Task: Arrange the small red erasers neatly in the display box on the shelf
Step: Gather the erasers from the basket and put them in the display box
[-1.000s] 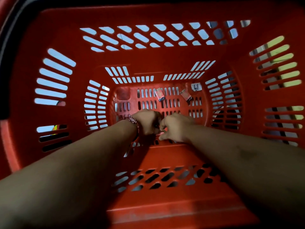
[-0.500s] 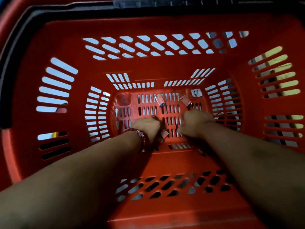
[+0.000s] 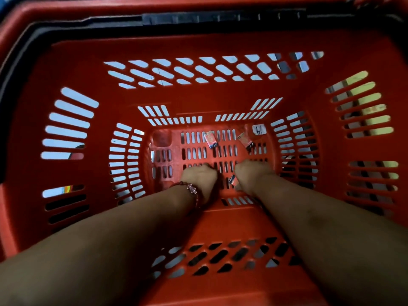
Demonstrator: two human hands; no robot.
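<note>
In a red slotted plastic basket [image 3: 72,62], the left hand [image 3: 199,176] — beaded bracelet [image 3: 192,189] at its wrist — and the right hand [image 3: 251,175] reached down to the floor, fingers hidden. A small red wrapped eraser [image 3: 210,139] and a second eraser [image 3: 244,139] lay beyond; a third eraser [image 3: 231,180] sat beside the right hand.

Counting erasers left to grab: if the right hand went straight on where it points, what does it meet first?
From the right hand, probably the left far eraser lying on the basket floor; depth unclear.

3 erasers [image 3: 210,139] [image 3: 244,139] [image 3: 231,179], 1 basket [image 3: 220,98], 2 hands [image 3: 199,176] [image 3: 251,173]
</note>
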